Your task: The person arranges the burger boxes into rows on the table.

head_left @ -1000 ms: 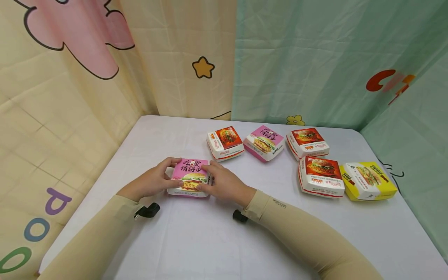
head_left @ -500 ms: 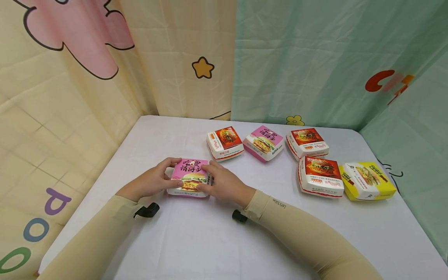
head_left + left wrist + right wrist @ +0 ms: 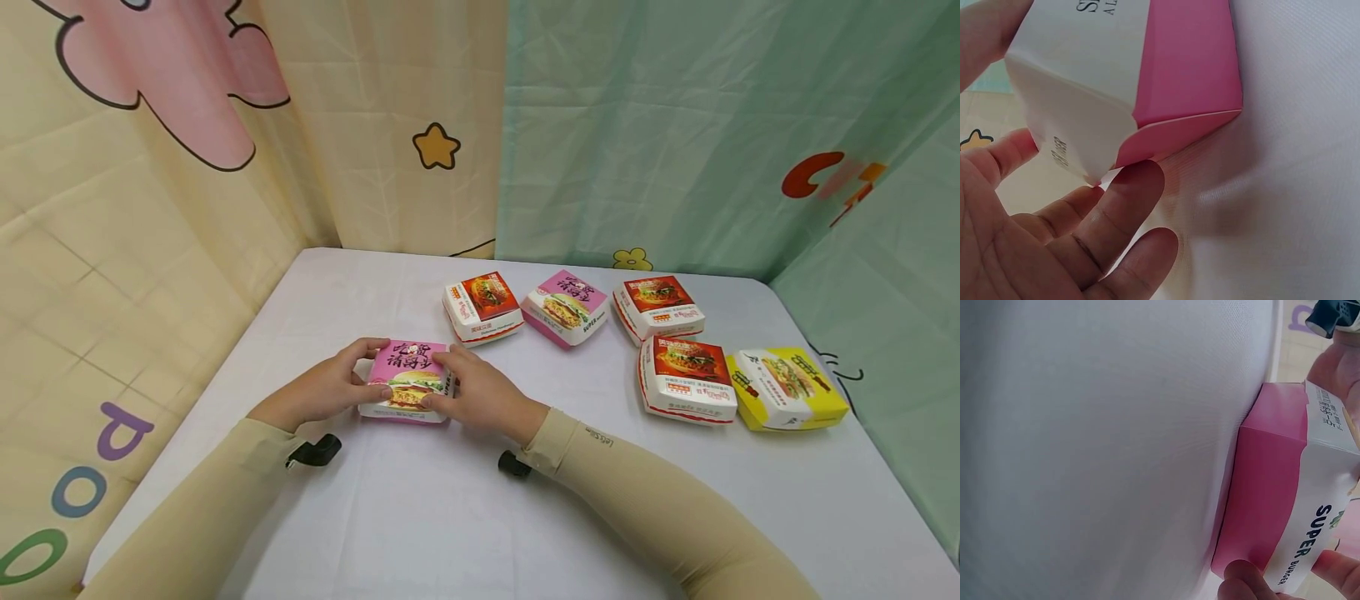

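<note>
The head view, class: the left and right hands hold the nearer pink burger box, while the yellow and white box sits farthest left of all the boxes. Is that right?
Not quite: the yellow and white box sits farthest right, as the head view shows. The left hand and right hand do hold the nearer pink burger box.

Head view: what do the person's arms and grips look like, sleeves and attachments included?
The left sleeve and right sleeve are beige and close-fitting; small dark lettering marks the right one near its cuff. A black left device and black right device show beside the sleeve ends. Left grip and right grip are ungloved.
</note>
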